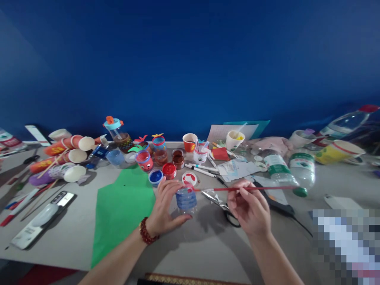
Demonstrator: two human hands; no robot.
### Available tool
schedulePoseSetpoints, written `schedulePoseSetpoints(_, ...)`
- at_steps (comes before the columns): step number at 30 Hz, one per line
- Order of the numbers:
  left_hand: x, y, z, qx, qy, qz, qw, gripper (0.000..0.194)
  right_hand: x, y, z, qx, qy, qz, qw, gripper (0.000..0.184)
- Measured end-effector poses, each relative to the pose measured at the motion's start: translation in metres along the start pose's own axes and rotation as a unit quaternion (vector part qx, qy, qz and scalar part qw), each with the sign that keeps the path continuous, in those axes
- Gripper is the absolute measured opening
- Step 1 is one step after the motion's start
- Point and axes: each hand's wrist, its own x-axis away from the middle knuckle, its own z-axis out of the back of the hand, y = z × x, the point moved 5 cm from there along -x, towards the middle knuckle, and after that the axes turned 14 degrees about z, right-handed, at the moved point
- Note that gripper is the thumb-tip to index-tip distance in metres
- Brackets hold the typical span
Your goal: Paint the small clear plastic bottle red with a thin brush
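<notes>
My left hand (168,206), a red beaded bracelet on its wrist, grips a small clear plastic bottle piece (186,201) between thumb and fingers. Its side is painted blue, and some red shows at its top. A red-handled paintbrush (267,188) is pinched in my right hand (249,208). The brush lies nearly level, its red tip at the top of the bottle piece. Just behind are open jars of blue paint (156,177) and red paint (169,171), plus a white lid smeared with red (189,179). Scissors (218,202) lie between my hands.
Green paper (124,209) covers the table at left, near a phone (44,219) and stacked paper cups (65,154). Painted cups (144,160) stand at the back. Plastic bottles (302,170) and a black glue gun (276,200) with a cord lie at right.
</notes>
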Motion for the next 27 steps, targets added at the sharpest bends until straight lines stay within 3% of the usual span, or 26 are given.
schedulePoseSetpoints(4,0.002,0.001,-0.002,-0.031,0.004,-0.014,0.999,0.076,0.007,-0.002,0.002,0.047,0.024,0.056,0.997,0.028)
schedulePoseSetpoints(9,0.002,0.005,-0.003,-0.069,0.025,-0.019,0.997,0.078,0.012,-0.003,0.001,0.091,0.055,0.11,0.988,0.025)
schedulePoseSetpoints(18,0.001,0.008,-0.004,-0.089,0.035,-0.027,0.995,0.079,0.013,-0.001,-0.001,0.094,0.046,0.121,0.987,0.022)
schedulePoseSetpoints(24,0.002,0.008,-0.003,-0.083,0.054,-0.021,0.995,0.077,0.012,-0.005,-0.005,0.076,0.004,0.133,0.988,0.016)
schedulePoseSetpoints(27,0.002,0.008,-0.003,-0.081,0.05,-0.016,0.995,0.077,0.011,-0.003,-0.004,0.069,0.018,0.121,0.99,0.018)
